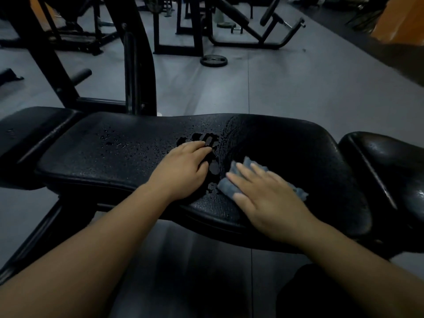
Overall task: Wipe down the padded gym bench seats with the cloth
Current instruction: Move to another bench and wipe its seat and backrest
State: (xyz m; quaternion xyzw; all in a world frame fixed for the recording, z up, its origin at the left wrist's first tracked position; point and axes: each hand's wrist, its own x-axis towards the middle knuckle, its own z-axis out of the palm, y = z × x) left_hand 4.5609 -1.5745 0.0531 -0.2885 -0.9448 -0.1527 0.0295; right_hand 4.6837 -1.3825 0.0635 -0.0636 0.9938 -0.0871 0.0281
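Note:
A long black padded bench seat (114, 154) runs across the view, beaded with water droplets on its left and middle. My right hand (263, 191) lies flat with straight fingers on a grey-blue cloth (250, 166), pressing it onto the pad right of centre. My left hand (183, 168) rests on the pad just left of the cloth, fingers slightly bent and touching the wet surface. The pad right of the cloth looks smeared rather than beaded.
A second black pad (385, 168) adjoins on the right and another (29, 127) on the left. Black machine uprights (137, 65) stand behind the bench. A weight plate (213, 60) lies on the grey floor, with another bench frame (259, 26) farther back.

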